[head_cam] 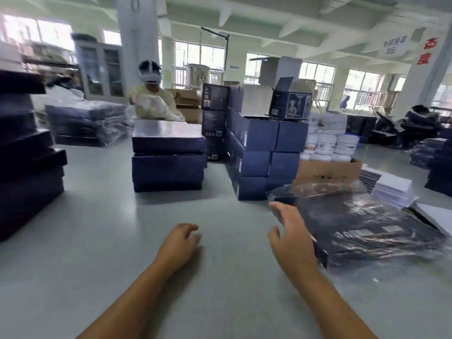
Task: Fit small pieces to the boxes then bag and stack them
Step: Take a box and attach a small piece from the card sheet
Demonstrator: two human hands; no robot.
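Well, I'm looking across a wide grey tabletop [117,253] in a bright workshop with white pillars and long rows of windows. My left hand [179,243] hovers over the bare table, fingers loosely curled and holding nothing. My right hand [291,236] is spread and relaxed at the near left edge of the flat dark box in a clear plastic bag [367,228]; I cannot tell whether it touches.

Beyond stand a stack of flat dark-blue boxes [168,162], a wall of smaller blue cartons [256,152] and a brown cardboard tray [327,170] of white jars [327,143]. More dark boxes are piled at the far left [27,167], and white sheets [393,189] lie at the right. A person in a white headset [150,94] works opposite.

Two red characters [426,51] mark a pillar; the other signs are too blurred to read.
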